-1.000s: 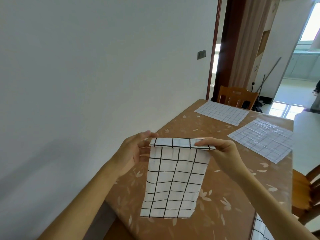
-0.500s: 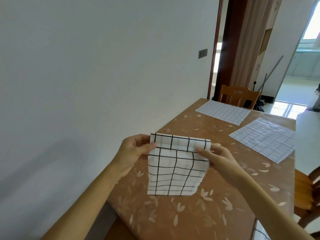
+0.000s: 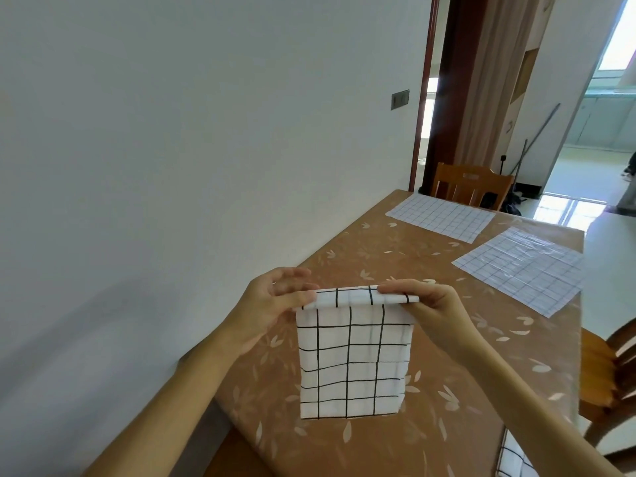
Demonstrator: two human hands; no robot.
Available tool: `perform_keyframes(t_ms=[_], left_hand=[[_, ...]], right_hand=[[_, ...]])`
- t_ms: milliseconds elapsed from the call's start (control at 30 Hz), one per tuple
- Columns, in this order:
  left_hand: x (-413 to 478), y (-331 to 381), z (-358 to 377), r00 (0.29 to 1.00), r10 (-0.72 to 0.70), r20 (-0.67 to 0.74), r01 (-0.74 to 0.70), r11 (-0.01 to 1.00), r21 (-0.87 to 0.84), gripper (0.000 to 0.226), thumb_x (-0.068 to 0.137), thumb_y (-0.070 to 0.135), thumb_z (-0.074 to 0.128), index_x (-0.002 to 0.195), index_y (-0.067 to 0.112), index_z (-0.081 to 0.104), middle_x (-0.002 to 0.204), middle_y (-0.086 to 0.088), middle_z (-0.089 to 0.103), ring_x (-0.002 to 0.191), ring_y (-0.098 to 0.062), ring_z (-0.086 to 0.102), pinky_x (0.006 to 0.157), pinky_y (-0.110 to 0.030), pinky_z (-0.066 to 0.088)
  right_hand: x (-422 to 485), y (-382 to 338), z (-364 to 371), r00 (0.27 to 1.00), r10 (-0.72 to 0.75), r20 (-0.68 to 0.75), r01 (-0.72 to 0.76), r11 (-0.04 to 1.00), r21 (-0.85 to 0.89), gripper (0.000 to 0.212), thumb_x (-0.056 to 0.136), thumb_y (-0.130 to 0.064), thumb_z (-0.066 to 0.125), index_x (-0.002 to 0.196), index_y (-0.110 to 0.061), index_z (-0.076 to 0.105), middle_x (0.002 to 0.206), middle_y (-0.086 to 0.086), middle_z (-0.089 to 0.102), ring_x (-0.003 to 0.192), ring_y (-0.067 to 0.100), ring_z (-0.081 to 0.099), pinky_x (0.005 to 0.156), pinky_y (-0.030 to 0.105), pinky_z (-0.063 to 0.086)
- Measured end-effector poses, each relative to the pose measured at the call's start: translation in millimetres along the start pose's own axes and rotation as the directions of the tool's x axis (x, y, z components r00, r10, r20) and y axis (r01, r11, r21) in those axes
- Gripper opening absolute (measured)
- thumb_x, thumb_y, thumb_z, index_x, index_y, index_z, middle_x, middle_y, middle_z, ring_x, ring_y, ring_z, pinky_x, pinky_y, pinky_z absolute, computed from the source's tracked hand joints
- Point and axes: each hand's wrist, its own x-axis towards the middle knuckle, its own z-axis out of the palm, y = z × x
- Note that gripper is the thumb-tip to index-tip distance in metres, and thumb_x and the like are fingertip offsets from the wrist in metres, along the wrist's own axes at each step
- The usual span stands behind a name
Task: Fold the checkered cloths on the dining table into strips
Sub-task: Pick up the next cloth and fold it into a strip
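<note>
Both my left hand (image 3: 272, 304) and right hand (image 3: 430, 308) pinch the rolled top edge of the checkered cloth (image 3: 351, 359), hanging at lower centre over the dining table (image 3: 413, 256); I judge it light and limp, best held at its corners.

There are four checkered cloths: the hanging cloth (image 3: 351, 359), the far cloth (image 3: 440, 216), the right cloth (image 3: 519, 270) and the near cloth (image 3: 512, 459). Two hands show, the left hand (image 3: 265, 304) and the right hand (image 3: 433, 308). Two chairs stand by: far chair (image 3: 471, 187), side chair (image 3: 612, 373). One counter (image 3: 395, 256), one wall switch (image 3: 503, 99).
</note>
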Motion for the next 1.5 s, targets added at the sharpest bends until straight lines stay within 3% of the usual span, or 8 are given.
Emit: perform_keyframes(t_ms=[167,300,600,900,1167,1300,1433,1500], left_hand=[[1.8,-2.3,-0.8,0.999,0.025,-0.02,-0.027,0.997,-0.077,0.048,0.08,0.001,0.078,0.124,0.012,0.065,0.111,-0.012,0.077,0.104,-0.032,0.073,0.091,-0.044,0.06],[4.7,-3.2,-4.8,0.998,0.046,-0.033,-0.049,0.993,-0.11,0.042,0.08,-0.001,0.077,0.12,0.01,0.069,0.111,-0.013,0.077,0.105,-0.032,0.073,0.091,-0.041,0.061],[5.4,-2.5,2.7,0.999,0.045,0.016,-0.044,0.997,-0.056,0.042,0.084,0.016,0.074,0.125,0.013,0.066,0.115,-0.01,0.076,0.109,-0.029,0.072,0.091,-0.04,0.06],[3.4,-6.9,7.0,0.915,-0.29,0.279,0.302,0.953,0.003,0.07,0.096,0.065,0.029,0.131,0.015,0.062,0.119,-0.021,0.072,0.115,-0.043,0.066,0.095,-0.047,0.055],[1.7,0.4,9.9,0.974,-0.163,0.16,0.176,0.982,-0.071,0.032,0.095,0.01,0.065,0.127,0.006,0.063,0.085,-0.006,0.074,0.058,-0.013,0.069,0.047,-0.021,0.052],[3.7,-1.5,8.3,0.997,-0.049,0.063,0.051,0.998,-0.028,0.028,0.093,0.008,0.068,0.121,0.007,0.067,0.101,-0.013,0.077,0.077,-0.021,0.075,0.06,-0.028,0.06],[5.3,-1.7,7.0,0.998,0.063,-0.011,-0.063,0.997,0.043,0.027,0.09,0.009,0.072,0.117,0.011,0.07,0.104,-0.011,0.078,0.094,-0.031,0.075,0.08,-0.04,0.063],[4.8,0.8,8.4,0.995,0.095,-0.033,-0.094,0.995,0.036,0.028,0.09,0.009,0.072,0.118,0.014,0.069,0.102,-0.01,0.079,0.092,-0.03,0.076,0.079,-0.04,0.063]], right_hand=[[-5.4,-3.8,-4.4,0.997,0.074,0.019,-0.075,0.994,0.075,0.045,0.093,0.011,0.051,0.114,-0.024,0.073,0.11,-0.005,0.076,0.105,0.011,0.07,0.094,0.031,0.057],[-6.2,0.0,-13.2,0.964,0.213,0.16,-0.246,0.941,0.233,0.047,0.09,-0.022,0.049,0.136,-0.028,0.056,0.125,0.004,0.071,0.112,0.024,0.069,0.096,0.04,0.053],[-5.8,0.1,-5.3,0.968,0.252,0.005,-0.249,0.954,0.167,0.017,0.088,-0.008,0.071,0.104,-0.013,0.075,0.098,0.003,0.079,0.094,0.022,0.075,0.085,0.034,0.06],[-6.6,0.8,-17.4,0.994,0.08,-0.074,-0.072,0.991,0.11,0.016,0.086,-0.008,0.069,0.1,-0.006,0.077,0.102,0.009,0.076,0.095,0.02,0.072,0.082,0.028,0.058],[-8.0,9.2,-21.2,0.999,0.033,0.009,-0.033,0.999,0.033,0.034,0.092,0.004,0.061,0.096,-0.023,0.082,0.108,0.006,0.073,0.113,0.028,0.064,0.103,0.047,0.051],[-10.6,1.6,-16.6,0.989,0.136,0.062,-0.142,0.984,0.108,0.031,0.096,-0.023,0.054,0.123,-0.029,0.069,0.121,-0.007,0.073,0.119,0.016,0.064,0.105,0.043,0.048],[-4.4,3.8,-13.4,0.946,0.29,0.146,-0.315,0.93,0.192,0.078,0.076,-0.081,0.05,0.135,-0.031,0.056,0.122,-0.006,0.072,0.113,0.014,0.068,0.1,0.039,0.05],[-2.8,6.3,-9.5,0.956,0.27,0.114,-0.281,0.956,0.087,0.058,0.081,-0.067,0.066,0.127,-0.031,0.063,0.117,-0.007,0.074,0.113,0.015,0.068,0.102,0.043,0.051]])
